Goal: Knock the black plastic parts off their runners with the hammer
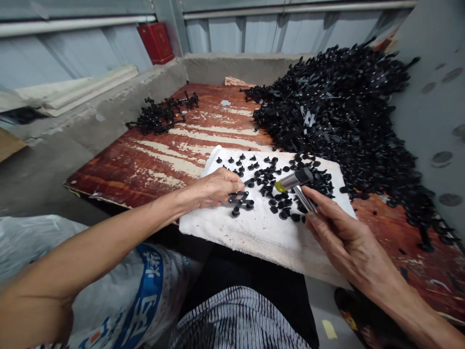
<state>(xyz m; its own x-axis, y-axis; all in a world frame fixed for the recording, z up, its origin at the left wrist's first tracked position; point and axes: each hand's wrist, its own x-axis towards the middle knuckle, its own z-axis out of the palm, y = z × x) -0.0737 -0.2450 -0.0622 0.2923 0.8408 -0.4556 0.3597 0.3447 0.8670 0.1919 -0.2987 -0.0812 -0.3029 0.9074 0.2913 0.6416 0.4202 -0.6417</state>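
Your right hand clenches one hammer; your left hand, grip unclear, touches one black runner.

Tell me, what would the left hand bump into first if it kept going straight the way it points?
Probably the small black moulded pieces on the white cloth, just past the fingertips of the left hand. They look very close, but depth is hard to judge here.

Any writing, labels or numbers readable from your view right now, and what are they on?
Sack: blue band with white characters, too creased and cut off to read.
Red box: faint marks on its face, too small to read.
Nothing else in view shows readable text.
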